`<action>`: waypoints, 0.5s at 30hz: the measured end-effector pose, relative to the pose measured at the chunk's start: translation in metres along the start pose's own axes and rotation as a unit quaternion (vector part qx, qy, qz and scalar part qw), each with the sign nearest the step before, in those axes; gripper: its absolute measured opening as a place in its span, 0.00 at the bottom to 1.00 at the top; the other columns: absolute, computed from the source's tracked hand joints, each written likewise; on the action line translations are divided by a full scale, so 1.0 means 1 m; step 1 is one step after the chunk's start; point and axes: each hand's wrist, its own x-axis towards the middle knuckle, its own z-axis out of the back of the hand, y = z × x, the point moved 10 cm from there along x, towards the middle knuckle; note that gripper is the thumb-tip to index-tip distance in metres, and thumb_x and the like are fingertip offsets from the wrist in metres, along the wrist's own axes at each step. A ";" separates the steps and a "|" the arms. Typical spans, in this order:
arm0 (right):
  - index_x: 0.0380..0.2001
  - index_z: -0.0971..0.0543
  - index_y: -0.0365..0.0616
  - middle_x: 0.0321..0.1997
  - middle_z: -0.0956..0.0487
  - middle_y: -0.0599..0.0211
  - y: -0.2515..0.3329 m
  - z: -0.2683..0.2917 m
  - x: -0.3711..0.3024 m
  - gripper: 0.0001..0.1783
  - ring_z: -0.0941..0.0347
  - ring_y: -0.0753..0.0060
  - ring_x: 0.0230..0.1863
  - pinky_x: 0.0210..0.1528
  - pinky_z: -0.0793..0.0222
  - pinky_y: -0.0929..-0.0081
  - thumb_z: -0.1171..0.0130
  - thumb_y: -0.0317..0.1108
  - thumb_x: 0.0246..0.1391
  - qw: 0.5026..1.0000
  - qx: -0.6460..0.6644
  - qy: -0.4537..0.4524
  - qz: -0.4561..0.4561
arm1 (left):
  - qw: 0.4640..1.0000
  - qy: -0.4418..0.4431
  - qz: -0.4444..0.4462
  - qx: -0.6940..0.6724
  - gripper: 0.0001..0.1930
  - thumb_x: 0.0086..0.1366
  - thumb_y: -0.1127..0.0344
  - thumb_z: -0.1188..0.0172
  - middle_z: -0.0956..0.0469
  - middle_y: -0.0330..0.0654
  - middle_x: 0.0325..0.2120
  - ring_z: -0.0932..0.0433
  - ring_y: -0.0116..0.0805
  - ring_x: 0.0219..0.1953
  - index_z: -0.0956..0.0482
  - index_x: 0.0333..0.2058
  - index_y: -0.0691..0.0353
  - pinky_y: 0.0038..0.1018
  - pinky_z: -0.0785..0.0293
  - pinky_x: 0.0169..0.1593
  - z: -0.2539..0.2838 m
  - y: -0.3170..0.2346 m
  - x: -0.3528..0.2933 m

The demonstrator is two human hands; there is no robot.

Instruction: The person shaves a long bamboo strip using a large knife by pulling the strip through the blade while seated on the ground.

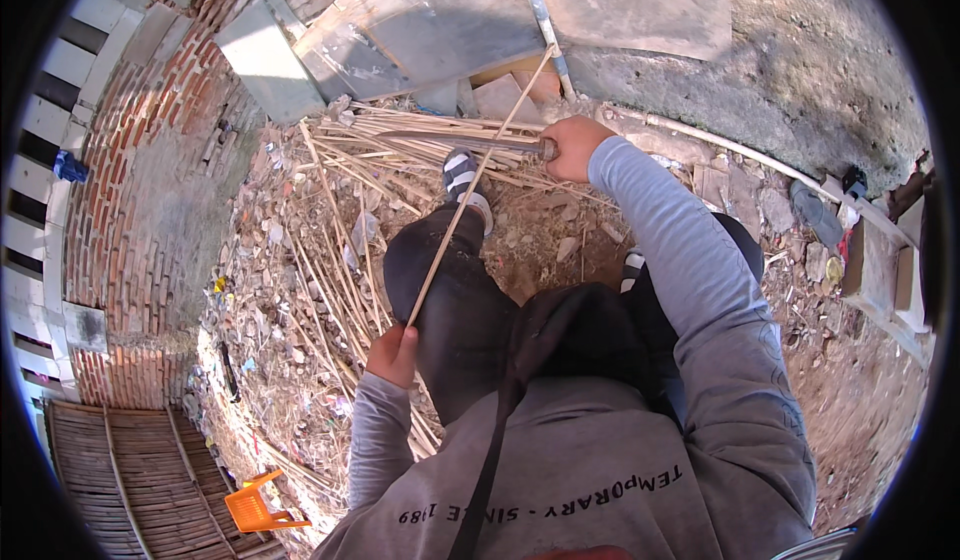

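Head view: my left hand (393,353) grips a slender pale stick (446,246) by one end, my right hand (580,148) is closed around a long knife (465,140)

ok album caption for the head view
Left fingers hold a thin stick, right fingers a long blade, above rubble.

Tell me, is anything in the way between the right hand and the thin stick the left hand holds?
Only the long knife gripped in the right hand: its blade points leftward and crosses the stick in this view. Nothing else visible stands between; whether they touch, I can't tell.
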 end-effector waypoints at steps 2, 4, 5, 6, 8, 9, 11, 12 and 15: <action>0.37 0.20 0.41 0.33 0.20 0.48 -0.008 0.003 0.000 0.19 0.23 0.46 0.39 0.46 0.27 0.57 0.39 0.38 0.39 1.000 0.014 -0.019 -0.016 | 0.999 0.011 0.006 0.035 0.26 0.69 0.45 0.52 0.32 0.41 0.16 0.33 0.29 0.21 0.27 0.29 0.68 0.31 0.37 0.27 0.000 0.013 0.001; 0.37 0.20 0.41 0.33 0.20 0.48 -0.003 0.004 0.001 0.19 0.23 0.46 0.39 0.45 0.27 0.56 0.40 0.38 0.40 0.999 -0.002 -0.030 -0.010 | 0.999 0.011 0.012 0.048 0.25 0.68 0.47 0.50 0.31 0.42 0.16 0.32 0.29 0.21 0.26 0.30 0.68 0.32 0.36 0.27 0.000 0.026 0.001; 0.36 0.20 0.42 0.33 0.20 0.49 0.004 -0.002 0.001 0.18 0.23 0.46 0.39 0.45 0.28 0.56 0.40 0.38 0.40 1.000 -0.002 -0.020 0.006 | 0.999 0.008 0.017 0.044 0.25 0.68 0.46 0.51 0.31 0.42 0.16 0.32 0.30 0.21 0.27 0.30 0.68 0.33 0.35 0.27 0.000 0.027 0.000; 0.36 0.19 0.42 0.33 0.20 0.49 0.013 -0.009 0.002 0.18 0.23 0.46 0.39 0.45 0.28 0.56 0.40 0.38 0.39 1.000 -0.002 -0.009 0.022 | 0.999 0.004 0.022 0.040 0.25 0.68 0.46 0.51 0.32 0.43 0.15 0.31 0.31 0.20 0.27 0.29 0.68 0.34 0.35 0.26 0.000 0.027 -0.001; 0.36 0.19 0.42 0.33 0.20 0.49 0.036 -0.019 -0.002 0.18 0.23 0.46 0.39 0.45 0.28 0.56 0.40 0.37 0.39 0.997 -0.042 0.014 0.061 | 0.999 0.007 0.038 0.001 0.27 0.69 0.45 0.54 0.33 0.44 0.15 0.33 0.33 0.20 0.29 0.26 0.67 0.34 0.38 0.27 -0.001 0.012 -0.004; 0.35 0.19 0.42 0.33 0.20 0.49 0.041 -0.017 -0.003 0.17 0.23 0.46 0.39 0.45 0.28 0.56 0.40 0.37 0.39 0.997 -0.046 0.018 0.061 | 0.999 0.007 0.045 -0.018 0.29 0.70 0.44 0.56 0.34 0.44 0.15 0.34 0.34 0.20 0.31 0.24 0.67 0.34 0.39 0.27 0.000 0.003 -0.003; 0.34 0.19 0.42 0.33 0.20 0.50 0.048 -0.014 -0.006 0.17 0.23 0.46 0.39 0.45 0.28 0.56 0.40 0.37 0.39 0.996 -0.055 0.027 0.063 | 0.999 0.000 0.039 -0.013 0.28 0.69 0.44 0.53 0.34 0.48 0.14 0.32 0.37 0.19 0.30 0.24 0.68 0.36 0.37 0.26 0.001 0.000 -0.002; 0.34 0.19 0.42 0.33 0.20 0.50 0.042 -0.013 -0.005 0.17 0.23 0.46 0.39 0.45 0.27 0.56 0.40 0.37 0.39 0.998 -0.041 0.020 0.053 | 0.999 -0.004 0.035 -0.011 0.27 0.68 0.44 0.52 0.34 0.50 0.14 0.31 0.38 0.18 0.30 0.25 0.68 0.37 0.36 0.26 0.002 0.000 -0.002; 0.36 0.19 0.43 0.35 0.20 0.51 0.018 -0.008 0.000 0.17 0.23 0.47 0.41 0.47 0.28 0.57 0.41 0.38 0.40 1.000 -0.019 0.013 0.013 | 0.999 -0.004 0.006 0.037 0.28 0.67 0.44 0.52 0.33 0.51 0.14 0.31 0.41 0.18 0.29 0.25 0.68 0.37 0.36 0.26 0.001 0.011 0.001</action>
